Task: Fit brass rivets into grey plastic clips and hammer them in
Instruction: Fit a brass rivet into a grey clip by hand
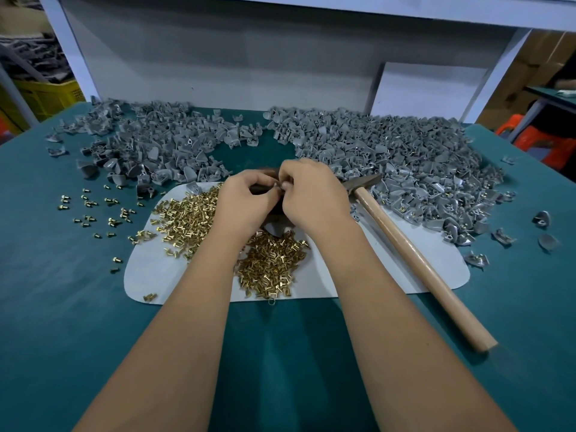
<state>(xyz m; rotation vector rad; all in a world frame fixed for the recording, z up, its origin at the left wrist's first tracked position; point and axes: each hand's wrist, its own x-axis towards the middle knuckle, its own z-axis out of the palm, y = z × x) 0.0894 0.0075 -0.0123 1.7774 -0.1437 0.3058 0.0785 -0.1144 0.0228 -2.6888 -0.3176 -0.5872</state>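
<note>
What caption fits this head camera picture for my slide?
Both hands pinch a small part above brass rivets; a hammer lies beside grey clips.

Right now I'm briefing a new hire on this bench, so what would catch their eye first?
Probably the two heaps of grey plastic clips spread across the back of the green table, left and right. Next, the bright brass rivets piled on the white mat in the middle. Above them the left hand and right hand pinch a small part together, while the wooden-handled hammer lies idle to the right.
</note>
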